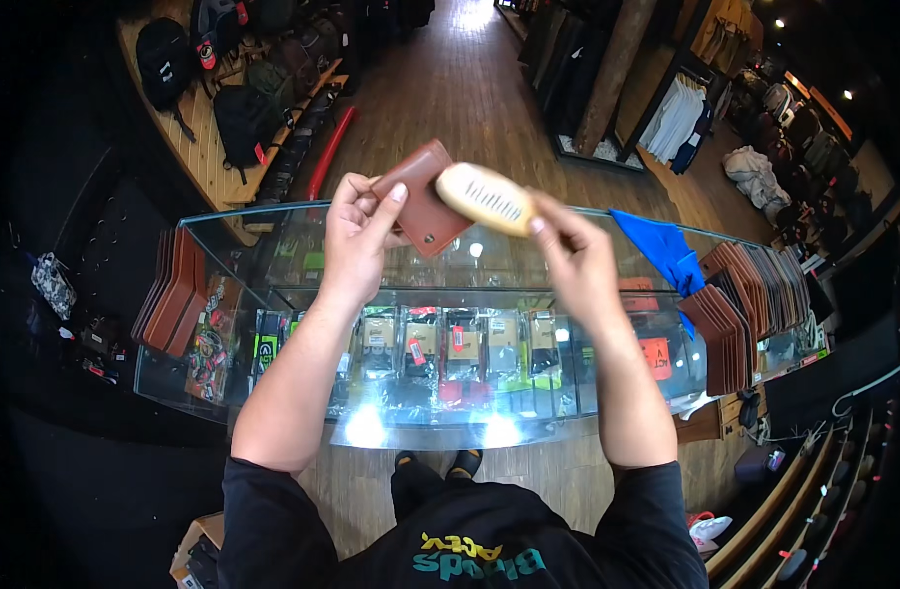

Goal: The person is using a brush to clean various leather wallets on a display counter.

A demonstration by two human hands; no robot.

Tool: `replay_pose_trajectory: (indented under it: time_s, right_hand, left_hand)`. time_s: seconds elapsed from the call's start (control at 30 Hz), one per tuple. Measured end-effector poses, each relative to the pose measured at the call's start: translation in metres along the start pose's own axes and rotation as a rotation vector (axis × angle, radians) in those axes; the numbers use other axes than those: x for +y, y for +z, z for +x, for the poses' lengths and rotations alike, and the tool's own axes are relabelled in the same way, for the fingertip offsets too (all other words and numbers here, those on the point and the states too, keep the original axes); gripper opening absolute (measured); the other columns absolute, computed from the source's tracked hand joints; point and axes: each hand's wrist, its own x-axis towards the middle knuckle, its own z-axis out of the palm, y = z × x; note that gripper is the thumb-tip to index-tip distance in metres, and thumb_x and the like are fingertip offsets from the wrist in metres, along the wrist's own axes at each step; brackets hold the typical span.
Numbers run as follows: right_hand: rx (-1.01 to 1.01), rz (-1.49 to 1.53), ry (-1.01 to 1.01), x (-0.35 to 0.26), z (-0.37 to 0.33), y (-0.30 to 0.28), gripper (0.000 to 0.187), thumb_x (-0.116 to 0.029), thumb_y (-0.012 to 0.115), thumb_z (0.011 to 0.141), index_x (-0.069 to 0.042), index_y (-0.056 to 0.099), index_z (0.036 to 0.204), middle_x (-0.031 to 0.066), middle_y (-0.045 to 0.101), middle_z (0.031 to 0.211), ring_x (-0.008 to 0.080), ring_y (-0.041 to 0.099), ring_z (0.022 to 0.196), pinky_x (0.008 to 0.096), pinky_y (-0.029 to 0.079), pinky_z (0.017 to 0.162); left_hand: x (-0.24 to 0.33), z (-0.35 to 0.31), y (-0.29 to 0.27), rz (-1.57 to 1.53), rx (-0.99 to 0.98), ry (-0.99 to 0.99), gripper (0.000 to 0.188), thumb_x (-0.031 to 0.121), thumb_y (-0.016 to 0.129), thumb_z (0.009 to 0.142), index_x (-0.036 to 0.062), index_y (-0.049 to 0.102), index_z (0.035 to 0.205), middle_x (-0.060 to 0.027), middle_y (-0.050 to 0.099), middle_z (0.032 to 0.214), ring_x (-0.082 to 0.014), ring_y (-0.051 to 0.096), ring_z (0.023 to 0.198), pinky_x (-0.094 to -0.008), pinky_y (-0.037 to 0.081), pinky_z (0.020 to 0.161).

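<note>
My left hand (359, 232) grips a brown leather wallet (422, 201) by its left side, thumb on top. A small round metal snap shows near the wallet's lower corner. In my right hand (575, 253) is a pale wooden brush (487, 199) with an oval back and dark printing, slightly blurred. Its left end overlaps the wallet's right edge in view; the bristles are hidden, so I cannot tell whether they touch the leather. Both hands are raised above a glass display counter (293, 393).
Brown wallets (171, 294) stand at the counter's left end, and more wallets (720, 334) line the right end beside a blue cloth (656, 250). Packaged goods (460, 344) lie under the glass. Backpacks (244, 128) sit on a wooden shelf, far left; shirts (674, 118) hang far right.
</note>
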Motion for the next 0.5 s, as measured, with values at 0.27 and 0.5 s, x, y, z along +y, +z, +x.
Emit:
replay_pose_trajectory:
  time_s: [0.27,0.5]
  right_hand:
    - [-0.099,0.007,0.028,-0.005,-0.001,-0.012,0.034,-0.014,0.071,0.111,-0.002,0.076,0.142,0.0192,0.084,0.122,0.0209,0.081,0.109,0.0375,0.063,0.096]
    - [-0.355,-0.036,0.004,0.005,-0.004,-0.004,0.032,-0.018,0.076,0.109,-0.004,0.079,0.138,0.0128,0.084,0.118,0.0156,0.075,0.102,0.0343,0.06,0.093]
  left_hand:
    - [-0.003,-0.007,0.017,-0.087,0.061,0.032,0.025,0.018,0.074,0.112,0.0132,0.05,0.112,-0.0069,0.075,0.117,-0.0097,0.074,0.104,-0.025,0.063,0.071]
    - [-0.002,-0.006,0.007,0.034,0.062,0.105,0.027,0.01,0.078,0.108,0.01,0.052,0.116,-0.0092,0.077,0.124,-0.0123,0.075,0.105,-0.0264,0.063,0.08]
